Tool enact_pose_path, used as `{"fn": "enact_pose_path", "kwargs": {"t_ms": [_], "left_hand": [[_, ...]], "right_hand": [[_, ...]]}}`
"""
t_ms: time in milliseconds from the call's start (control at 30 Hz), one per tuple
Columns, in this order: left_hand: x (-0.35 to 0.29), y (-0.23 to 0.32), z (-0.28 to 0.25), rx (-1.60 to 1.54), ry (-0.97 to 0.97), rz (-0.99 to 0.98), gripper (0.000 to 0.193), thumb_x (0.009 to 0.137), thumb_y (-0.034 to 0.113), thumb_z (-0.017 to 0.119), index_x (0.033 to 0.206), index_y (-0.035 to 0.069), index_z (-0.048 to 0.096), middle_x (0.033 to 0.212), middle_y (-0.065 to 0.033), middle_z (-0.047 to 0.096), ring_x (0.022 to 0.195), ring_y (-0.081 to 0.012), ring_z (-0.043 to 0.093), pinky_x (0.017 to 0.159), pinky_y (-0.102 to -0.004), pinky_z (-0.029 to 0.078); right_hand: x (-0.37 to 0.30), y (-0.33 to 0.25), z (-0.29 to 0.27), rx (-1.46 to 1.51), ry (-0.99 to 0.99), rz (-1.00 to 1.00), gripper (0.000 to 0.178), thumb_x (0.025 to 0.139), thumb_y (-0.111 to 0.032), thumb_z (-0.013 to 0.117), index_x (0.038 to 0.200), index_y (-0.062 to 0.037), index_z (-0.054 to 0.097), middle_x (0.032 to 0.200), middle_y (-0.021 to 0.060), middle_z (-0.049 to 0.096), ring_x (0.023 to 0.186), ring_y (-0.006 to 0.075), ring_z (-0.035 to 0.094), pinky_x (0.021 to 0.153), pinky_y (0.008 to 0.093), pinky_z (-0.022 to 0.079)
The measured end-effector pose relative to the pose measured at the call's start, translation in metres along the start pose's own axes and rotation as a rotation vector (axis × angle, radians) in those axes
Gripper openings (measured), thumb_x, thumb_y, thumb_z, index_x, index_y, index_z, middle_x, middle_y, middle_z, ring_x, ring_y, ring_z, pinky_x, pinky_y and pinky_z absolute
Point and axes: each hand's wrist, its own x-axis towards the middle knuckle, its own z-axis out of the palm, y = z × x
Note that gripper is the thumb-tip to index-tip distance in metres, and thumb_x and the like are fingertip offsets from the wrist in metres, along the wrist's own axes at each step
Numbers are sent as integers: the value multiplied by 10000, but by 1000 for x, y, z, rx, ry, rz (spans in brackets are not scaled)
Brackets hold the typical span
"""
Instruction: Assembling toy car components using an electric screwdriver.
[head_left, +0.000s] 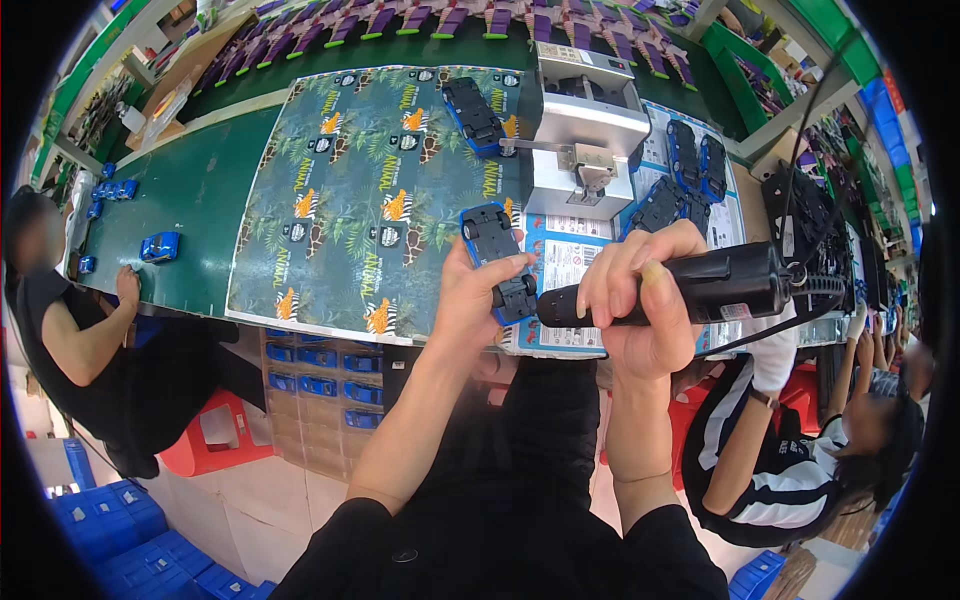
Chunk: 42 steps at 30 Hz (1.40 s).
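My left hand (468,296) grips a blue toy car (490,238), its black underside turned up, near the front edge of the table. Held in my right hand (645,300) is a black electric screwdriver (720,278), lying nearly level with its tip end pointing left at the car's lower end. Whether the tip touches the car cannot be made out. Just beyond stands a metal screw feeder (578,180). Another blue toy car (473,115) lies underside up to the left of the feeder.
Several overturned toy cars (684,155) lie right of the feeder. Patterned animal-print sheets (350,200) cover the table. At left, a co-worker's hand (128,285) is near a blue car (160,246). A person in a striped sleeve (735,450) works close at right. Purple items line the back.
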Motion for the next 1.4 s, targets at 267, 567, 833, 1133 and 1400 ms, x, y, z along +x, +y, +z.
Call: {"fn": "enact_pose_path", "kwargs": {"t_ms": [267, 567, 833, 1133, 1400], "left_hand": [[-4, 10, -10, -3, 43, -43, 519, 761, -69, 683, 1243, 29, 518, 1105, -109, 644, 925, -226, 673, 805, -384, 562], [9, -7, -7, -46, -6, -9, 474, 724, -79, 692, 1161, 48, 562, 983, -43, 637, 866, -155, 637, 795, -311, 531], [8, -6, -11, -60, -18, 12, 420, 734, -50, 703, 1124, 54, 586, 932, -25, 632, 820, -132, 627, 760, -290, 515], [6, 46, -5, 103, -141, 62, 366, 951, 421, 623, 1046, 67, 604, 809, 20, 590, 723, -65, 582, 640, -192, 454], [43, 142, -92, 2042, -560, 1016, 764, 798, 643, 633, 1275, 55, 540, 1082, -109, 582, 1009, -271, 567, 882, -416, 442]], "right_hand": [[-4, 23, 6, 38, -64, 72, 219, 890, -157, 641, 896, -54, 448, 594, 43, 470, 468, 149, 462, 462, 299, 452], [-5, 28, -6, 72, -113, 19, 294, 882, -238, 663, 896, -63, 426, 621, 20, 465, 464, 113, 417, 440, 239, 398], [-3, 27, 1, 5, -129, 53, 349, 897, -324, 661, 864, -76, 418, 620, 13, 453, 447, 94, 398, 471, 234, 363], [-15, 0, 7, -60, -132, -58, 350, 914, -347, 655, 947, -65, 452, 660, 27, 463, 534, 118, 458, 548, 259, 376], [-33, -15, -24, -77, 7, 7, 243, 936, -256, 598, 959, -56, 462, 648, 32, 424, 522, 110, 426, 533, 255, 365]]}}
